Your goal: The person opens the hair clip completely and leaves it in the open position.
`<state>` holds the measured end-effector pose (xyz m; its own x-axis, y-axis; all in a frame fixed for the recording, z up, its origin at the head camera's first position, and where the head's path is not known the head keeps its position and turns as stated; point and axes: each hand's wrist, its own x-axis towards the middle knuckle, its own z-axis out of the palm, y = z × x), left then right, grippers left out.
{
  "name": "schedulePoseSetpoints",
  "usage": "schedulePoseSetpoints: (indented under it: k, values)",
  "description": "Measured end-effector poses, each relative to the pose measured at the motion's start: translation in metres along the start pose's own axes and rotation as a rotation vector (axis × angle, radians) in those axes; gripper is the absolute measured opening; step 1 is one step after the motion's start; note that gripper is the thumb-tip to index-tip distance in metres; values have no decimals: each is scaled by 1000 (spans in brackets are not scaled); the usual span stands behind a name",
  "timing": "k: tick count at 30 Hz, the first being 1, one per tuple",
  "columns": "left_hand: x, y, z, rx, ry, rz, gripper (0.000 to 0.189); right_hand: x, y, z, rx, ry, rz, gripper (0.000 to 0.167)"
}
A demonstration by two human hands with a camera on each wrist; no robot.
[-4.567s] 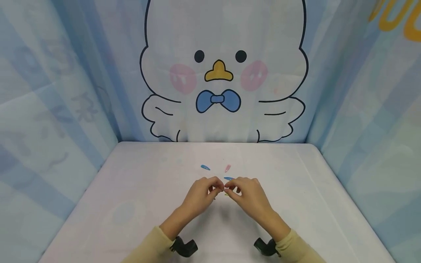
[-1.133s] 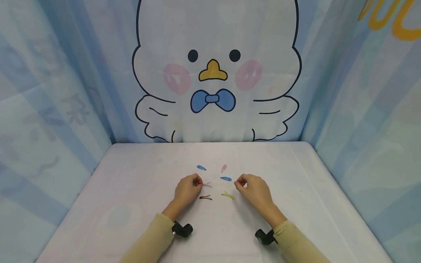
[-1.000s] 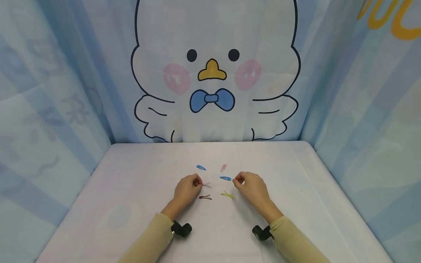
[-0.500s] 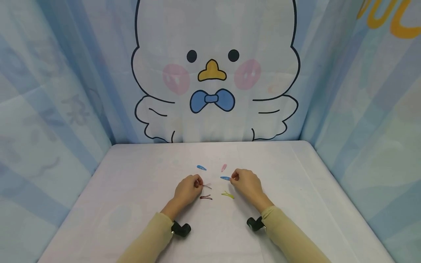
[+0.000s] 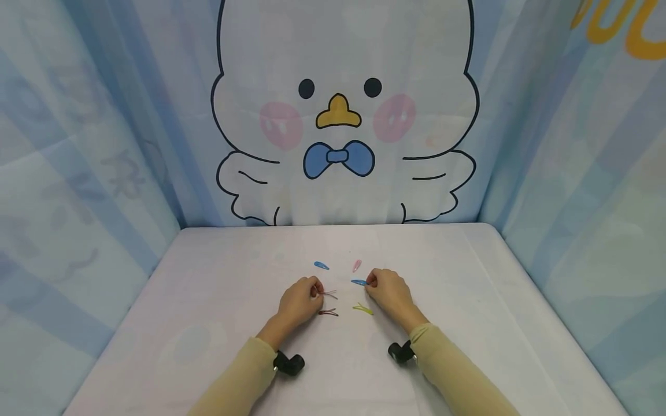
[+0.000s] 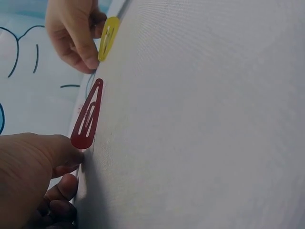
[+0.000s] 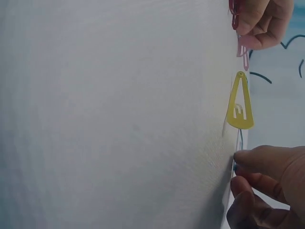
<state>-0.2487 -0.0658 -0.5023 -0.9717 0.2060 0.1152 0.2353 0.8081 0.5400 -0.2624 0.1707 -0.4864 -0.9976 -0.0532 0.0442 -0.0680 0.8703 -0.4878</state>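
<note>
My left hand (image 5: 300,301) pinches one end of a pale pink snap hair clip (image 5: 330,294), whose two arms stand apart. To the right, the thumb and fingers of my right hand (image 5: 391,293) pinch the right end of a blue snap hair clip (image 5: 358,282), mostly hidden in the right wrist view. Nearer me lie a dark red hair clip (image 5: 328,312) and a yellow-green hair clip (image 5: 363,309), both sprung apart. The left wrist view has the red clip's broad end (image 6: 82,141) close beside my left fingertips.
Farther back on the white table (image 5: 234,346) lie another blue hair clip (image 5: 321,266) and a small pink hair clip (image 5: 356,266). A curtain with a printed cartoon bird (image 5: 338,196) hangs behind the table, and pale blue curtains flank it.
The hands were together at the middle earlier, then moved apart. Over the last second my right hand has moved left to the blue clip and taken its end. My left keeps the pink clip.
</note>
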Motion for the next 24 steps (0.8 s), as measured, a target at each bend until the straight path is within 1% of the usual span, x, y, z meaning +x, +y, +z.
schedulePoseSetpoints:
  k: [7,12,20,24]
  values:
    - [0,-1,-1,2,3,7,10,3,-2,1,-9,-3,11,19]
    - [0,0,-1,0,-5,3,9,4,-3,0,-34,-13,3,15]
    - [0,-1,0,13,2,3,9,3,-4,-3,-40,-33,5,16]
    - [0,0,0,12,5,-5,10,3,-3,-3,-41,-34,10,13]
